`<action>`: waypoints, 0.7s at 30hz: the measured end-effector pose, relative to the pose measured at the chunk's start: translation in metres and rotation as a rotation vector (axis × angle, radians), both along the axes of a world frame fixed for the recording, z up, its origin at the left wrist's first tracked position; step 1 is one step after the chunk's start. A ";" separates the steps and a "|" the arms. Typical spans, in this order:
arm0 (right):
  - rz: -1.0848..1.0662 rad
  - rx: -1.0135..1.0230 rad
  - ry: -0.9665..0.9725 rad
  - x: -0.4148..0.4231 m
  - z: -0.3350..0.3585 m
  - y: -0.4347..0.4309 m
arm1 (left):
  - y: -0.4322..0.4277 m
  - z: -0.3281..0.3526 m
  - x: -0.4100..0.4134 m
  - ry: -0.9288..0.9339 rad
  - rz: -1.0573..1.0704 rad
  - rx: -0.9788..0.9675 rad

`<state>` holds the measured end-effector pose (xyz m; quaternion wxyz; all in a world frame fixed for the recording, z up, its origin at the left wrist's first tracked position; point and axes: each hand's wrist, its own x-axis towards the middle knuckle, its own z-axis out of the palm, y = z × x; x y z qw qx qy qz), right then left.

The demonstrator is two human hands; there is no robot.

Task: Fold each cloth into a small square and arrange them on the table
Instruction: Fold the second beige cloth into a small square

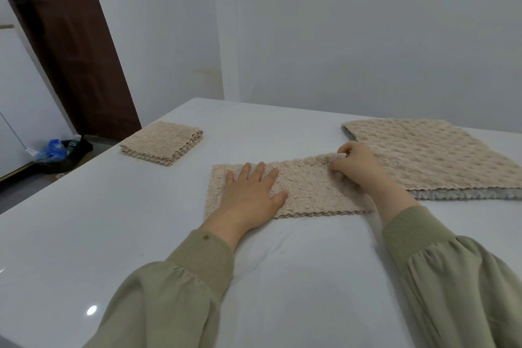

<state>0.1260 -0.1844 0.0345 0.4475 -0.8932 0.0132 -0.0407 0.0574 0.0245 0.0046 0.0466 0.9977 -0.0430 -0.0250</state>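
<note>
One folded cloth point(162, 143) is done on the desk point(84, 220), the left grip point(251, 192) lies spread on the long cloth point(305, 186), the right grip point(356, 164) pinches its end, and big cloths point(429, 155) wait unfolded.

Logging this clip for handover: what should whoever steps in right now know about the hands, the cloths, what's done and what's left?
Left hand: flat, pressing the left half of the half-folded cloth.
Right hand: pinching that cloth's right end.
Done: one folded square at the table's far left.
Left: fold this strip across into a square, then fold the flat pile on the right, beige over grey.
</note>
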 end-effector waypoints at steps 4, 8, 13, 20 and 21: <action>-0.054 0.104 0.055 -0.002 0.006 -0.001 | 0.000 0.000 -0.001 0.000 -0.001 -0.008; -0.051 -0.066 0.075 -0.004 0.007 -0.002 | 0.000 0.000 0.000 -0.019 -0.002 -0.013; 0.126 -0.103 -0.160 -0.012 0.027 0.010 | -0.001 0.004 0.000 -0.183 0.026 -0.151; 0.423 -0.120 -0.226 -0.041 0.068 0.032 | 0.000 0.024 -0.003 -0.269 -0.066 -1.088; 0.445 -0.123 -0.217 -0.043 0.070 0.033 | 0.000 0.025 -0.004 -0.267 -0.101 -1.126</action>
